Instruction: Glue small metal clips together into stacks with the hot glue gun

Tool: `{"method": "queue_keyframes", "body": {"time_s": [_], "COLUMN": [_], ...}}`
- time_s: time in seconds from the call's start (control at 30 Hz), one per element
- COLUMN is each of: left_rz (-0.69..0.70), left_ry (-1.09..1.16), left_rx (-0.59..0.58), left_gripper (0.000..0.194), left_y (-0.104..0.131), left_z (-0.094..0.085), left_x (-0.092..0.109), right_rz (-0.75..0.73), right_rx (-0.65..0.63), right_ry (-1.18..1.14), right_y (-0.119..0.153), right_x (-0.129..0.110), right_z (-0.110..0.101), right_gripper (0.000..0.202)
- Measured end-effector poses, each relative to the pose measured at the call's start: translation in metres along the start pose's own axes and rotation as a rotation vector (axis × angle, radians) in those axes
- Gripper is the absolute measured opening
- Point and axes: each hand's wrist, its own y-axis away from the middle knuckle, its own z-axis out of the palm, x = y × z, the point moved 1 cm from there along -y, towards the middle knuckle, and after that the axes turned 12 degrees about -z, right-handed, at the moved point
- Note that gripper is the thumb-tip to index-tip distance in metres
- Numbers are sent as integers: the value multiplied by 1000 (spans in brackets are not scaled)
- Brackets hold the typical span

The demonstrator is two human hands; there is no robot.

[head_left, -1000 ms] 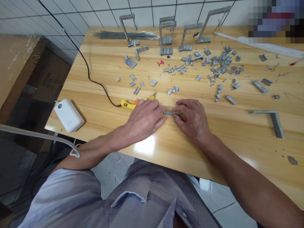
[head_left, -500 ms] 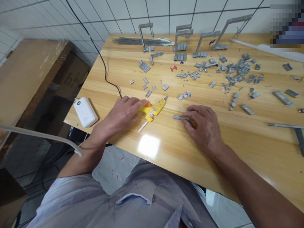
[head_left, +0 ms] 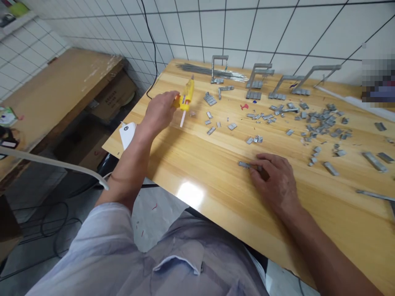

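Observation:
My left hand [head_left: 162, 109] is closed on the handle of a yellow hot glue gun [head_left: 187, 94], held above the table's left side. The gun's nozzle points toward the wall, and a white glue stick [head_left: 183, 119] sticks out of its back. My right hand [head_left: 277, 176] rests on the table with thumb and fingers pinched on a small grey block [head_left: 244, 164]. Part of that block is hidden under the fingers. Beyond my right hand lie small grey pieces [head_left: 258, 139] and a larger scattered heap of them [head_left: 327, 119].
Several grey bracket-shaped frames [head_left: 219, 57] stand along the tiled wall, near a bundle of thin metal rods [head_left: 203, 70]. A white power bank [head_left: 127, 133] lies at the table's left edge. A black cable [head_left: 153, 45] hangs down the wall. Red scraps [head_left: 244, 107] lie mid-table.
My left hand has taken hold of the glue gun, lifted it off the table and moved it away from me. My right hand keeps its pinch on the grey block. The view has shifted left.

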Motion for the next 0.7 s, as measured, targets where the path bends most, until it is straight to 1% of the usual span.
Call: {"method": "queue_keyframes", "body": {"time_s": [0.03,0.07,0.1,0.13,0.2,0.27,0.33,0.37,0.4,0.43,0.47,0.5,0.57,0.63,0.67,0.7], "left_rz": [-77,-119,-139,-169,-201,-238,-262,-257,-245,-213,-131,-14,225,395,470,520], "left_ry": [-12,-17,-16,-7,-9,-15,-13,0,16,48,129,218,350,392,382,362], "left_rx": [8,15,4,-14,-33,-66,-86,-76,-67,-50,-8,5,-96,-209,-257,-302], "left_gripper": [40,46,48,46,38,31,31,34,37,39,36,29,21,20,24,28], "left_y": [-16,-31,-43,-54,-67,-72,-69,-64,-56,-45,-31,-12,31,73,89,102], "left_z": [7,16,25,33,46,49,43,37,31,24,17,11,5,6,10,14], "left_x": [-10,-17,-24,-29,-37,-41,-40,-35,-25,-11,8,31,83,132,150,164], "right_rz": [1,2,3,2,-3,-3,12,23,33,37,39,42,43,49,52,56], "right_rx": [4,9,14,19,25,27,26,24,19,13,3,-7,-7,3,7,6], "right_ry": [1,2,2,2,2,0,-10,-17,-22,-26,-28,-31,-32,-29,-26,-23], "right_y": [0,0,0,0,0,0,0,0,0,0,0,-1,-1,-2,-2,-2], "right_x": [0,0,0,1,1,1,0,-1,-1,-2,-3,-4,-5,-6,-6,-6], "right_z": [0,0,0,1,1,2,2,1,1,1,0,0,-1,-1,-1,-2], "right_gripper": [13,13,13,13,13,13,12,12,12,12,13,13,14,15,15,15]}}
